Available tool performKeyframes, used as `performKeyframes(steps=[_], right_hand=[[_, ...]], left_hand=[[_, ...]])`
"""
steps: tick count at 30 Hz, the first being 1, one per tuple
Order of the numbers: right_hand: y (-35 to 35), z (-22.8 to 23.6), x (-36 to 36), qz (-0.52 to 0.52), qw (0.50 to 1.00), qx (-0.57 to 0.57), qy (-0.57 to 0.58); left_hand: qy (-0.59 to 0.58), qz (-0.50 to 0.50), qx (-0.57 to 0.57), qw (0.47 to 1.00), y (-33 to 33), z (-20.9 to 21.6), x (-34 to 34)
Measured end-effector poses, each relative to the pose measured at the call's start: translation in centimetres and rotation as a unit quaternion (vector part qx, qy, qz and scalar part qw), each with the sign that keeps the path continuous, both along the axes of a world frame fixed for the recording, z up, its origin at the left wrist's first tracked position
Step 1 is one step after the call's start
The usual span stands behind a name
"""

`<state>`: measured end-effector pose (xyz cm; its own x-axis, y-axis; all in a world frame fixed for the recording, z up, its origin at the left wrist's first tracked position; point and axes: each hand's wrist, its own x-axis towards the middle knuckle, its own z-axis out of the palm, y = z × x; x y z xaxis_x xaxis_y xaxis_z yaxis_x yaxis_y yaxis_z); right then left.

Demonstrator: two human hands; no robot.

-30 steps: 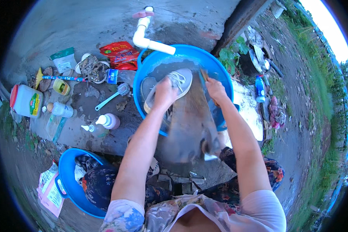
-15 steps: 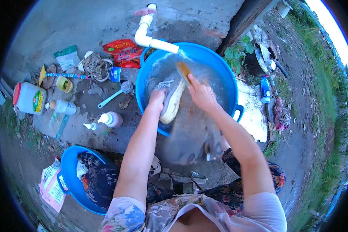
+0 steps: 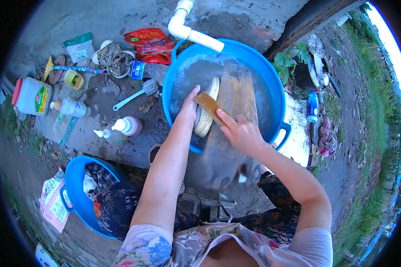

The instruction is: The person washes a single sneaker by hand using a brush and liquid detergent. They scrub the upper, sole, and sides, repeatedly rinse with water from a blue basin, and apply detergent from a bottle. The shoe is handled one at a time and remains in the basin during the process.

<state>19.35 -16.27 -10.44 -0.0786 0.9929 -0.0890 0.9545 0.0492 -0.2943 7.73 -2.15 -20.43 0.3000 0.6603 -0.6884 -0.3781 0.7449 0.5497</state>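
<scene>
A shoe (image 3: 204,123) with a pale yellowish sole and grey upper is tilted on its side over the blue basin (image 3: 278,95). My left hand (image 3: 189,106) grips it from the left, with most fingers hidden behind the upper. In my right hand (image 3: 243,132) is a wooden scrubbing brush (image 3: 209,104), its block lying across the sole; the bristles are not visible. A worn wooden board (image 3: 238,95) slants out of the cloudy water toward me, right of the shoe. Its lower end is blurred.
A white pipe (image 3: 196,36) juts over the basin's far rim. On the left slab lie a blue-handled brush (image 3: 133,97), a pump bottle (image 3: 128,126), a plastic jar (image 3: 31,97) and a red bag (image 3: 151,44). Another blue tub (image 3: 78,178) holding clothes stands near my left knee.
The brush has moved down from the sole's upper end to lie across its middle. Water that was running from the pipe no longer shows. The view has shifted slightly.
</scene>
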Motion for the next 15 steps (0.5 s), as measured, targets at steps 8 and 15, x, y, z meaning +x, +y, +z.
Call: performKeyframes(steps=[8,15], right_hand=[[8.3,-4.9,3.9,-0.115,0.993,-0.013,-0.009],[5.6,-2.0,2.9,-0.099,0.994,-0.028,0.04]], left_hand=[[-0.077,-0.048,-0.067,0.994,1.3,-6.7,1.3],[-0.034,-0.11,-0.003,0.993,0.5,-3.7,0.1]])
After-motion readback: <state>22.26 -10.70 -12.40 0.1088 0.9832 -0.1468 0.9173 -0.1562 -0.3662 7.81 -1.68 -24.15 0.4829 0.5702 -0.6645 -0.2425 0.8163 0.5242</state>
